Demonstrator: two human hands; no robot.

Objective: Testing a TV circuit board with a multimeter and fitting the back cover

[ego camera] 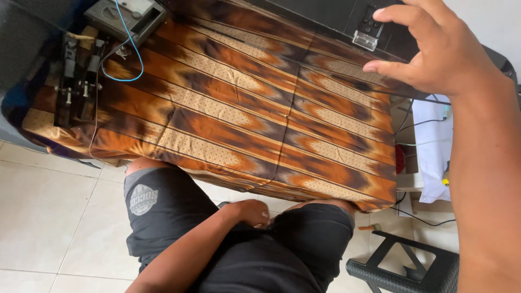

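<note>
Right hand (434,49) is hovering close up, fingers (388,66) spread wide, holding nothing — near the black case (347,19) with the silver latch (364,39). Left hand (252,211) is resting curled in the lap. Brown striped cloth (233,108) is lying flat on the surface — case not yet touched.

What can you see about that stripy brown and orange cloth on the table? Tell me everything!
The patterned cloth looks like woven fabric with long stripes: dark brown, rusty orange, and tan bands full of tiny dots. It lies spread flat over the table, covering nearly all of it, and its edge hangs down above the person's lap. A faint crease runs across its middle. A dark device with a blue wire rests on one end. The right hand hovers over its far corner; whether it touches is unclear.
</note>
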